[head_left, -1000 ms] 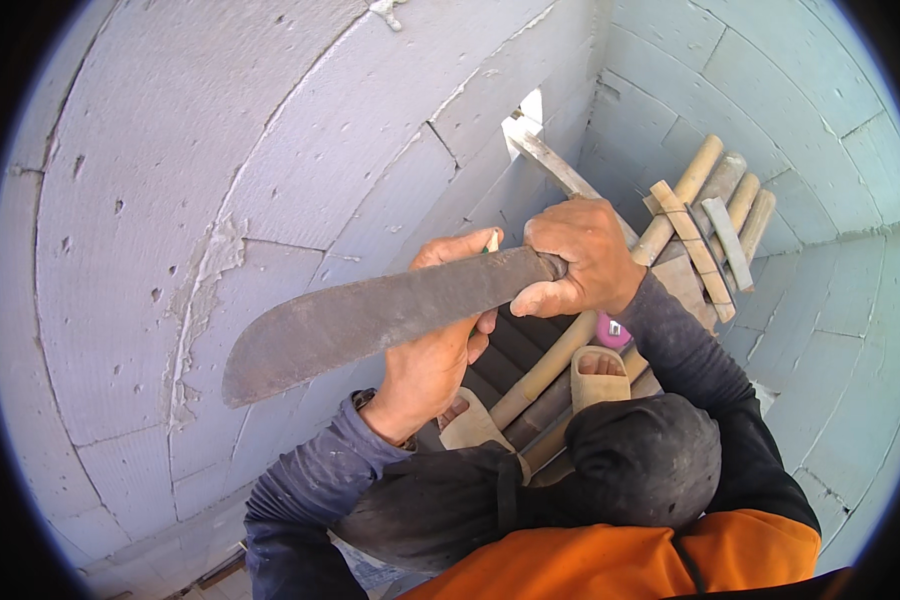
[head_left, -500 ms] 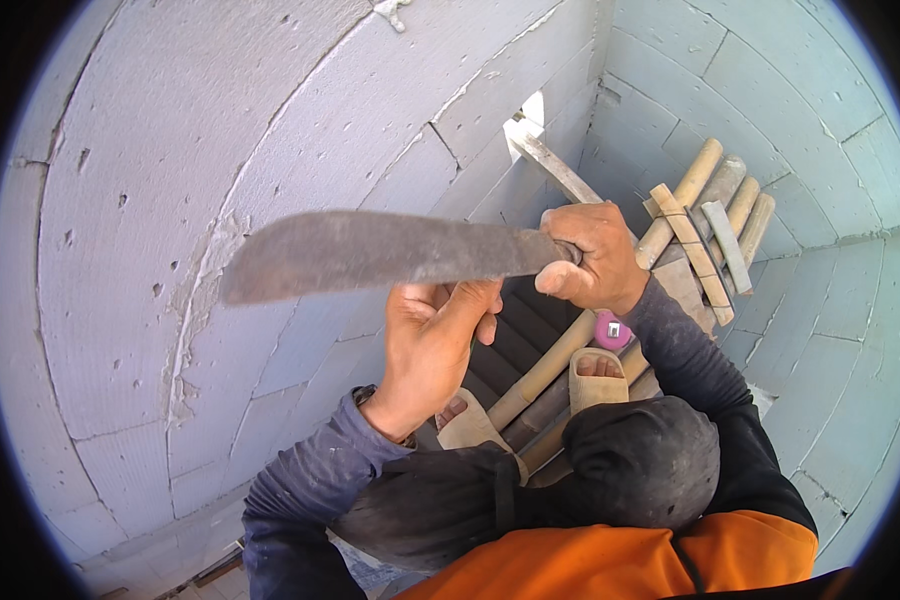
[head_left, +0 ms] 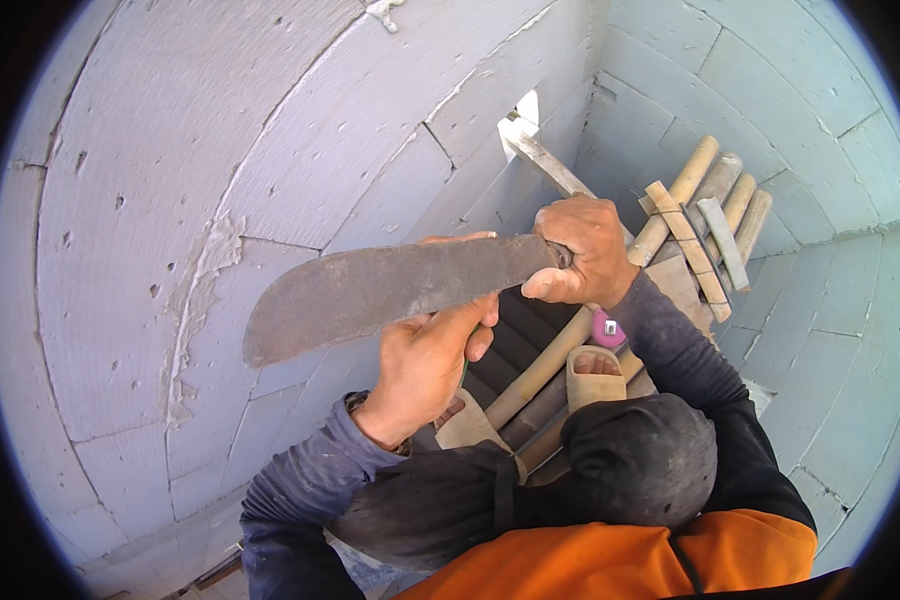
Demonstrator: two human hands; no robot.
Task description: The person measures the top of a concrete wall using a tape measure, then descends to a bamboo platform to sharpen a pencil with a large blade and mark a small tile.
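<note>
A machete with a broad, dull grey-brown blade lies across the view, its wide tip pointing left and tilted downward. My right hand is closed around its handle, the thumb lying close to the blade's base. My left hand is just below and partly behind the blade, with its thumb and fingers drawn together. A fingertip shows above the blade's upper edge; the blade covers the other fingers. A thin greenish edge shows under the left hand, too little of it to name.
Pale block walls rise close on the left, ahead and right. I am crouched in tan sandals over bamboo poles. More cut poles, tied with crosspieces, lie ahead. A wooden bar runs into a wall opening. A pink round object sits near my foot.
The machete has rolled so more of its flat face shows, and its tip has dropped and shifted slightly right. A left fingertip now shows above the blade.
</note>
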